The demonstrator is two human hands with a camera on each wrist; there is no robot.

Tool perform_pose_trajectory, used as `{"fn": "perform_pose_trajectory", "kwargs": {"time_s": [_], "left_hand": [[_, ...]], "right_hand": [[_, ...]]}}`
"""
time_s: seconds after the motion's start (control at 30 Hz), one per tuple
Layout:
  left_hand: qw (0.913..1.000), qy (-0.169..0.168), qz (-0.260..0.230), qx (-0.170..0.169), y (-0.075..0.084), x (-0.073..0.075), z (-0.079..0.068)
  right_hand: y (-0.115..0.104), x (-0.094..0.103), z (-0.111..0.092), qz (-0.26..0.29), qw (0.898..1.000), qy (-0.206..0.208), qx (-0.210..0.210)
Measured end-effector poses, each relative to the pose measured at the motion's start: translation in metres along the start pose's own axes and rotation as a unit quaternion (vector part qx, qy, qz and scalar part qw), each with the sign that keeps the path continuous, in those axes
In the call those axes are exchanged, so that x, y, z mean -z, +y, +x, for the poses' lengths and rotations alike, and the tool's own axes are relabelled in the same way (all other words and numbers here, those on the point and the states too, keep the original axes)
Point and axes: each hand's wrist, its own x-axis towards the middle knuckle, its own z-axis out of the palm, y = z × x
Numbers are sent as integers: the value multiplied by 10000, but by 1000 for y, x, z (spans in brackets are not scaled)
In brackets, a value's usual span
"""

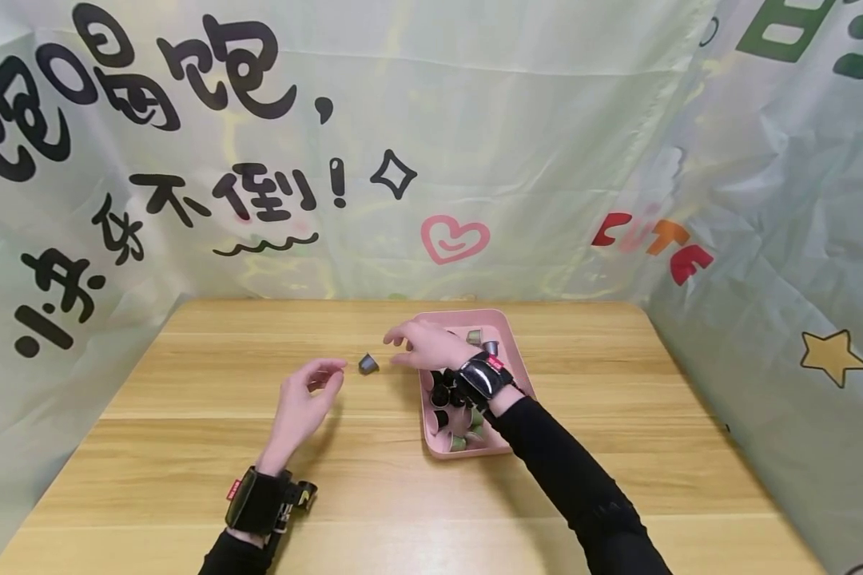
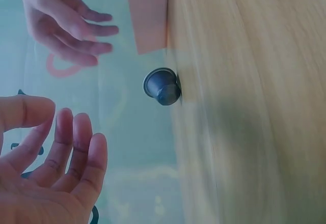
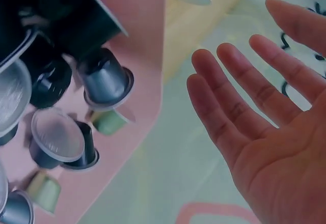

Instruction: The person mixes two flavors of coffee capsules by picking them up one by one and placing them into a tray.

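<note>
A dark grey-blue coffee capsule point(image 1: 367, 364) lies on the wooden table between the two hands. In the left wrist view the capsule point(image 2: 163, 86) shows its rim and narrow end. My left hand point(image 1: 308, 403) hovers left of it, fingers loosely bent, thumb near the index finger, holding nothing. My right hand point(image 1: 431, 345) reaches over the left edge of the pink tray point(image 1: 507, 335), its fingers spread and nothing in them. Black, grey-blue and green capsules lie in the tray, such as a grey-blue capsule point(image 3: 106, 79); the right forearm hides some of them in the head view.
The wooden table point(image 1: 604, 399) is bordered at the back and right by a pale printed cloth point(image 1: 546, 160). Black straps with small cameras sit on both wrists, the left wrist strap point(image 1: 259, 501) low over the table.
</note>
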Motion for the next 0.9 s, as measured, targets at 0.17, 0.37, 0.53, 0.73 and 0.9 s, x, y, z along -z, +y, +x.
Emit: {"fn": "perform_pose_trajectory", "kwargs": {"time_s": [0.17, 0.37, 0.53, 0.73, 0.9], "left_hand": [[10000, 46, -18, 79, 1, 2, 0], [9999, 7, -14, 157, 2, 3, 1], [9998, -35, -114, 186, 2, 4, 0], [9995, 86, -167, 248, 1, 7, 0], [9989, 142, -255, 369, 2, 8, 1]], "right_hand": [[-5, -9, 17, -266, 9994, -199, -125], [-11, -19, 35, -651, 9962, -510, -285], [-16, -31, 47, -1153, 9890, -797, -464], [-19, -41, 55, -1723, 9790, -948, -528], [-20, -43, 57, -1864, 9749, -1009, -684]]}}
